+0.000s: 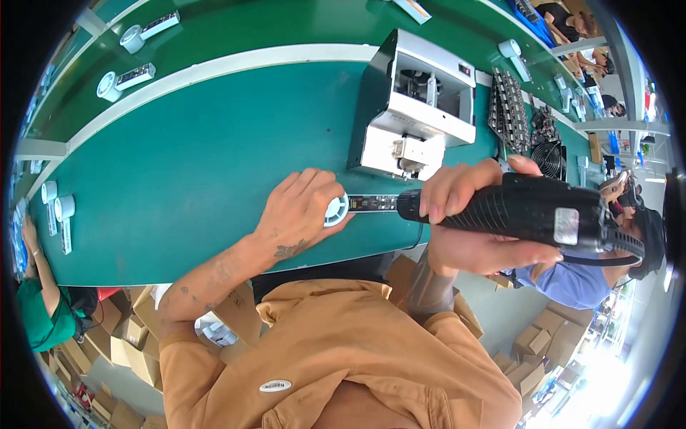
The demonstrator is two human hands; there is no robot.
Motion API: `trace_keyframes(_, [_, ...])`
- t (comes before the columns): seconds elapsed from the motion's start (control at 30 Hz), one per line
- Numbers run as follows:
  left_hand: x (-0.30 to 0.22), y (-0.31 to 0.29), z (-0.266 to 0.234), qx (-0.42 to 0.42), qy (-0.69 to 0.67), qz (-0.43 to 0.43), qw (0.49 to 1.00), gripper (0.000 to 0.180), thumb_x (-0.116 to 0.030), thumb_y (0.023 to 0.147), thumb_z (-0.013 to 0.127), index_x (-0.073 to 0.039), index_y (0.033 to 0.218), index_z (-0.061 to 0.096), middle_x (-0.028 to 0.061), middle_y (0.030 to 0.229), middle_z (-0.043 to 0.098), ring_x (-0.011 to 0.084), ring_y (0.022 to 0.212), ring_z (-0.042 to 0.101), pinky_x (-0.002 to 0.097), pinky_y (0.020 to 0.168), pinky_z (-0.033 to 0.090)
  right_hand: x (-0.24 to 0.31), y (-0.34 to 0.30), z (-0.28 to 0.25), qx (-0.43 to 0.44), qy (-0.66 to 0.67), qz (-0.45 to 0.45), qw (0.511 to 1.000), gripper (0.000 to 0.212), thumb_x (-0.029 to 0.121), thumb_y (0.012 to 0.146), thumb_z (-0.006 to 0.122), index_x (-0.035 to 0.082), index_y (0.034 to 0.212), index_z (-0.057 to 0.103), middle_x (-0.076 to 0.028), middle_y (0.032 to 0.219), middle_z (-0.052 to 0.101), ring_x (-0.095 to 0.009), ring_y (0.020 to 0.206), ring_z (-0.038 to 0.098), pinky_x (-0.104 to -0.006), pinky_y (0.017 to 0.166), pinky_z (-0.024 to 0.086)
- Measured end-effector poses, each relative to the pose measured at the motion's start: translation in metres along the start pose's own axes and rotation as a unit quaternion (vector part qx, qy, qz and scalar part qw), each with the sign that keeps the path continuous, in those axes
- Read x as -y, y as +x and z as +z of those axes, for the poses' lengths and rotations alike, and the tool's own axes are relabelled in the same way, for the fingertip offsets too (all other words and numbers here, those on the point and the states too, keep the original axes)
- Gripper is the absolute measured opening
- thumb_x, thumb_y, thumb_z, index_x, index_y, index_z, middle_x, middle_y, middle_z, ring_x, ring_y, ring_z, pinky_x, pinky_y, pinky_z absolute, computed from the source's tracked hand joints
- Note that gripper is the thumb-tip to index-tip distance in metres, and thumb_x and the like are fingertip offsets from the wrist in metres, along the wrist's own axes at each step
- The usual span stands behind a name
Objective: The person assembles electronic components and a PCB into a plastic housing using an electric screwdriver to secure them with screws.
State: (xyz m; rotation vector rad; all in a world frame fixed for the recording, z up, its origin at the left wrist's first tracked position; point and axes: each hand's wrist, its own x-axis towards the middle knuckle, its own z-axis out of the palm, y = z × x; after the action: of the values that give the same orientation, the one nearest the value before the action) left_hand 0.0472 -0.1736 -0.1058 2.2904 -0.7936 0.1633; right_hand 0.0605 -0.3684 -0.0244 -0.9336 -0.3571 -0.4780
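Note:
My left hand [304, 202] is closed around the round head of a small white device [336, 210], which lies on the green bench mat [207, 171]. The device's long narrow handle stretches to the right, its inside showing dark with small parts. My right hand [471, 214] grips a black corded electric screwdriver [529, 209], held almost level. Its ribbed nose reaches the far end of the handle; the tip is hidden, so I cannot tell whether it touches a screw. Just beyond stands a silver and black box-shaped machine [429, 93], like a screw feeder.
Similar white devices rest along the raised green shelf [250, 28] and at the left, including one device [64, 214]. A tray of small dark parts [509, 111] and a black round fan-like part [549, 159] are at the right. Co-workers sit on both sides; cardboard boxes [550, 332] lie below.

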Motion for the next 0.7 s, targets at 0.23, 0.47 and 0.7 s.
trace_keyframes(0.23, [0.003, -0.001, 0.003, -0.020, -0.010, 0.015, 1.000, 0.046, -0.017, 0.069, 0.086, -0.007, 0.099, 0.053, 0.0121, 0.104, 0.061, 0.0326, 0.094, 0.062, 0.0406, 0.075, 0.051, -0.022, -0.008, 0.010, 0.048, 0.028, 0.055, 0.997, 0.103, 0.091, 0.078, 0.034, 0.005, 0.134, 0.037, -0.012, 0.067, 0.051, -0.020, 0.044, 0.045, -0.0339, 0.041, 0.041])
trace_keyframes(0.47, [0.007, 0.000, 0.006, -0.016, -0.004, 0.031, 0.999, 0.056, -0.018, 0.069, 0.086, -0.007, 0.109, 0.048, 0.0134, 0.106, 0.060, 0.0338, 0.093, 0.062, 0.0419, 0.074, 0.050, -0.029, -0.013, 0.003, 0.036, 0.003, 0.076, 0.996, 0.103, 0.091, 0.077, 0.035, 0.004, 0.131, 0.039, -0.010, 0.066, 0.052, -0.020, 0.047, 0.050, -0.0330, 0.042, 0.043])
trace_keyframes(0.7, [0.007, 0.005, 0.005, -0.046, 0.014, 0.059, 0.997, 0.054, -0.018, 0.069, 0.084, -0.008, 0.107, 0.047, 0.0077, 0.097, 0.058, 0.0250, 0.084, 0.060, 0.0354, 0.067, 0.048, -0.022, -0.021, 0.000, 0.059, -0.073, 0.130, 0.987, 0.099, 0.089, 0.077, 0.042, 0.003, 0.127, 0.041, -0.012, 0.068, 0.055, -0.021, 0.048, 0.051, -0.0331, 0.043, 0.044])
